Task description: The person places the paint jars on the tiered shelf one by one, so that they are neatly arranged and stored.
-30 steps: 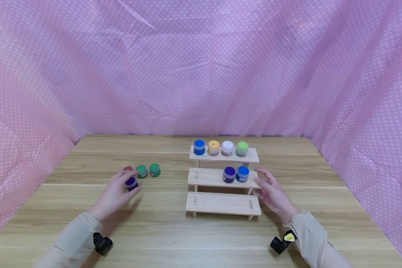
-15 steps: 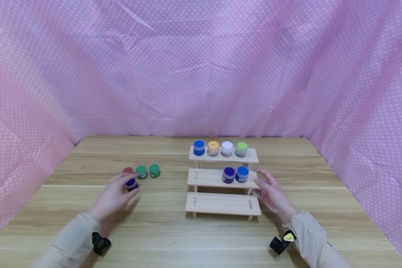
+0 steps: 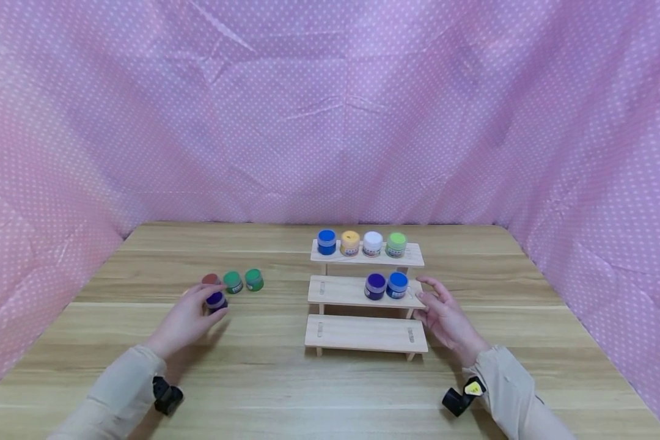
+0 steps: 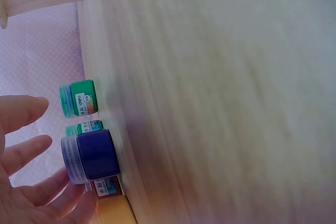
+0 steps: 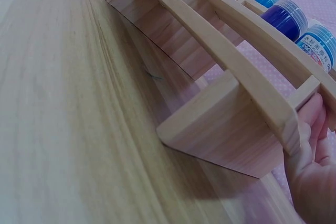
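Observation:
My left hand [image 3: 184, 321] is spread around a dark purple paint jar [image 3: 216, 301] on the table, thumb on the near side. In the left wrist view, fingertips lie at the lid of the purple jar [image 4: 97, 155], while the thumb stands apart from it. Close behind are a red-brown jar [image 3: 211, 279] and two green jars [image 3: 233, 282]. A yellow jar [image 4: 115, 211] is mostly hidden by this hand in the head view. My right hand [image 3: 450, 321] holds the right end of a three-step wooden stand [image 3: 365, 333] at its middle step, fingers curled at the edge.
On the top step are a blue jar [image 3: 327, 242], a yellow-orange jar [image 3: 350, 243], a white jar [image 3: 372, 244] and a light green jar [image 3: 396, 245]. The middle step bears a purple jar [image 3: 375, 286] and a blue jar [image 3: 397, 285]. A pink dotted curtain [image 3: 330, 122] surrounds the table.
My left hand has shifted very slightly about the purple jar, and more of the red-brown jar shows than a second ago. The right hand and the stand have stayed put.

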Motion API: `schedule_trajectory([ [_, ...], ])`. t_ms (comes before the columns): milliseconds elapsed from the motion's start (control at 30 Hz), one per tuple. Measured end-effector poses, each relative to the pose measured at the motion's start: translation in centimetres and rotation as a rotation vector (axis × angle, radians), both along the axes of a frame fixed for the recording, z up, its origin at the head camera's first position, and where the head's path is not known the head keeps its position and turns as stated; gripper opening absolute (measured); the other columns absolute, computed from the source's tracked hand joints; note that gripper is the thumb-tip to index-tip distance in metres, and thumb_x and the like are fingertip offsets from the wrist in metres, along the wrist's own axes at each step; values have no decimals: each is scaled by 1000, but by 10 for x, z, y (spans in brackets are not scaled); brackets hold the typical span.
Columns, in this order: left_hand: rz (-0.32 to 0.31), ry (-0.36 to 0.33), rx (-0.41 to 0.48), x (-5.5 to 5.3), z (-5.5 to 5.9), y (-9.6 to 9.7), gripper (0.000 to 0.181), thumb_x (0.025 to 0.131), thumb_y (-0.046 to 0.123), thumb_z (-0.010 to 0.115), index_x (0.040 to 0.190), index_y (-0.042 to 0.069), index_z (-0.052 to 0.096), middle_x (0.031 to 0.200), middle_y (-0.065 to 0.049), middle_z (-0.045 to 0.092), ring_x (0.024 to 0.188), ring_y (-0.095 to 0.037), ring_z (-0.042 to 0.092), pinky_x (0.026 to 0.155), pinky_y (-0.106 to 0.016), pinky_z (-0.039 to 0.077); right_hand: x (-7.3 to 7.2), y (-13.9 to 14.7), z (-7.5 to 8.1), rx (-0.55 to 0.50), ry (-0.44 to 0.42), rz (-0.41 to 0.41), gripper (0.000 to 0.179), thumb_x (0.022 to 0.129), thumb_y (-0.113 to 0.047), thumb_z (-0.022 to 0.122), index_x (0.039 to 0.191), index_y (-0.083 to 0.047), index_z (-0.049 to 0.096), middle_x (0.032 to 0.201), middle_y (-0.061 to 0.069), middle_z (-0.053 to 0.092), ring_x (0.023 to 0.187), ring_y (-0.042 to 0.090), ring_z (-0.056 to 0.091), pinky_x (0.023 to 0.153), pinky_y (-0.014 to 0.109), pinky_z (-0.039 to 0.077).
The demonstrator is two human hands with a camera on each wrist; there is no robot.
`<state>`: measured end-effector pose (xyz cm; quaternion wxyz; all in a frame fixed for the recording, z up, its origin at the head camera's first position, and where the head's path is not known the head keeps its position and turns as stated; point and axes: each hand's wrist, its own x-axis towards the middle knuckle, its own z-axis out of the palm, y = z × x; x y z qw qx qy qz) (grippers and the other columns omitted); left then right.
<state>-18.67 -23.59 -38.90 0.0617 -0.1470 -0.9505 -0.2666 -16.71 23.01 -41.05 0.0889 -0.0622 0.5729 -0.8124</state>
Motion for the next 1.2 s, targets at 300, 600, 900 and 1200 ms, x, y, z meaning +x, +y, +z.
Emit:
schedule_trajectory([
  [300,26,-88,66,1,-3,-4,42,89,12,64,125,-6,55,129,-30,51,117,-48,49,99,-61,40,0,2,-5,-77,50,49,26,100,-3,39,120,-19,44,99,-6,66,82,6,63,69,18,51],
  [600,6,-47,76,2,-6,-6,32,87,12,67,115,-4,63,111,-20,62,105,-37,58,91,-56,47,0,1,-6,-90,54,31,25,99,-3,42,119,-19,46,96,-6,68,81,5,64,69,18,51],
  [900,6,-71,95,3,-6,-5,29,85,6,68,111,-5,64,105,-17,63,100,-33,59,91,-54,49,0,0,-5,-99,48,27,25,99,-4,43,119,-19,47,95,-6,67,80,5,64,68,17,51],
  [1200,-14,-159,111,2,-4,-6,33,87,10,67,117,-3,61,105,-18,64,95,-32,64,86,-50,53,-1,0,-5,-95,43,10,24,99,-6,45,118,-20,48,92,-6,67,77,4,63,68,17,51],
])
